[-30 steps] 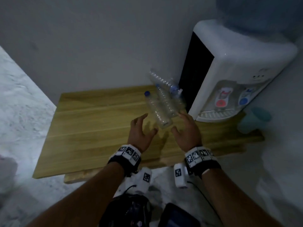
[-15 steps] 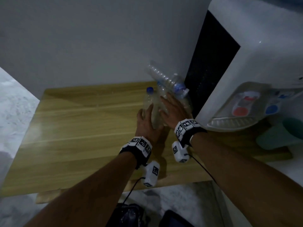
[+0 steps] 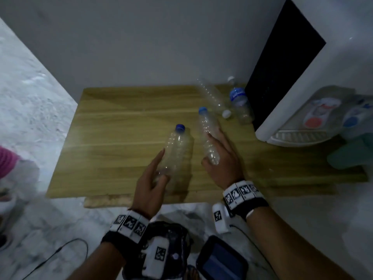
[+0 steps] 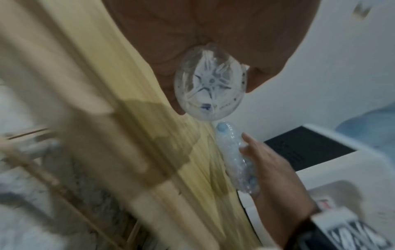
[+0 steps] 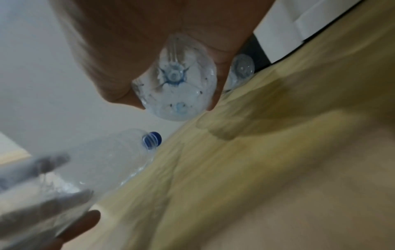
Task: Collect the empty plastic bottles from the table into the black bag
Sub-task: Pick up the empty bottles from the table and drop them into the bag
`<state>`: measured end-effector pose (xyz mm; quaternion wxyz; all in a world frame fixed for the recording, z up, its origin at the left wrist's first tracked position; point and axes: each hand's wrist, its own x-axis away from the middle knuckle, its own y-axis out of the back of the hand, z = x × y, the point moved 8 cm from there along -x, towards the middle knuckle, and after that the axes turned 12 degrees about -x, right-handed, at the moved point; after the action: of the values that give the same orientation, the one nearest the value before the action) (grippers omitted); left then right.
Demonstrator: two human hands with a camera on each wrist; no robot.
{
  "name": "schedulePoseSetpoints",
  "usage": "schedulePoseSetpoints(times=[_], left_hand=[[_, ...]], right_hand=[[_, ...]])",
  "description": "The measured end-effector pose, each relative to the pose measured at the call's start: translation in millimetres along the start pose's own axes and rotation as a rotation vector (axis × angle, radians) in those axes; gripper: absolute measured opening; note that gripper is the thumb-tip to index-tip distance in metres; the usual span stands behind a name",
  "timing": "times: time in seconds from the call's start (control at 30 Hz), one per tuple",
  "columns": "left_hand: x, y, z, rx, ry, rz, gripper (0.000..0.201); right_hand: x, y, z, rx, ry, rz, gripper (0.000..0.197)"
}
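Observation:
My left hand [image 3: 161,165] grips a clear empty bottle with a dark blue cap [image 3: 177,150] low on its body; the bottle's base [image 4: 210,89] fills the left wrist view. My right hand [image 3: 210,150] grips a slimmer clear bottle with a light blue cap [image 3: 207,134], whose base [image 5: 177,84] shows between thumb and fingers. Both bottles hang just above the wooden table [image 3: 121,138]. Two more bottles lie at the back: a white-capped one [image 3: 214,98] and a blue-labelled one [image 3: 241,104]. A dark, bag-like shape [image 3: 169,237] sits below the table's front edge.
A white water dispenser [image 3: 302,77] with a black side panel stands on the table's right end, close to the back bottles. A teal cup [image 3: 351,154] sits beside it. The grey wall runs behind. A dark device [image 3: 222,259] and a cable [image 3: 60,251] lie on the marble floor.
Both hands reached into the bottle cluster by the dispenser, each took one bottle, and drew back toward the table's front. Two bottles stayed at the back and now lie apart.

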<state>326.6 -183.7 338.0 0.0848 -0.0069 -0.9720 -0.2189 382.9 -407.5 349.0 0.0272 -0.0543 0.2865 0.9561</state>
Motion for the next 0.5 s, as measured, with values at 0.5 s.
schedulePoseSetpoints(times=[0.5], left_hand=[[282, 130, 155, -0.069, 0.278, 0.157, 0.057]], right_hand=[[345, -105, 49, -0.142, -0.166, 0.166, 0.064]])
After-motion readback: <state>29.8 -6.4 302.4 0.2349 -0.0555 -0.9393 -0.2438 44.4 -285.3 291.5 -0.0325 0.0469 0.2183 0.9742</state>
